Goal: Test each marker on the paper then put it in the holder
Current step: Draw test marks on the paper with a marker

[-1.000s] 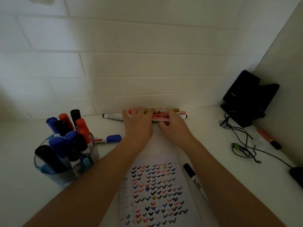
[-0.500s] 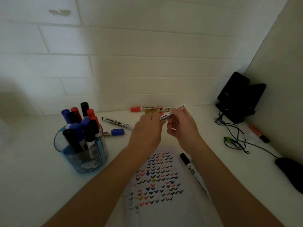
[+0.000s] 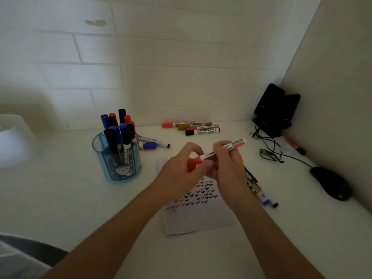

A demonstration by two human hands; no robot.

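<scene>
Left grip (image 3: 181, 172): fingers and thumb pinched on the red cap end of a red marker (image 3: 223, 149), held in the air over the far edge of the paper. Right grip (image 3: 228, 168): fingers curled round the barrel of the same marker, just right of the other grip. The barrel's tail juts up and to the right past the knuckles. Whether the cap is seated or partly off cannot be told.

Paper (image 3: 198, 216): white sheet flat on the counter beneath both grips. Rows of small ticks in black, red and blue fill its far part, and the near part is mostly bare.

Loose markers (image 3: 254, 183): lying along the paper's right edge, partly hidden by the right wrist; the nearest shows some blue.

Holder (image 3: 120, 164): blue see-through cup, upright, left of the grips and well apart from them, packed with capped markers (image 3: 112, 137) in black, blue and red, caps up.

Two markers (image 3: 154, 142): flat on the counter just right of the holder, one blue-capped.

Row of four markers (image 3: 194, 127): far side, near the tiled wall, lying side by side: red, gold, red, black.

Right corner: black speakers (image 3: 275, 109), tangled cable (image 3: 270, 153), black mouse (image 3: 330, 183) and an orange marker (image 3: 295, 147) by the side wall.

Far left: white rounded object (image 3: 14, 141) — kind not clear.

Counter (image 3: 60, 198): white.
</scene>
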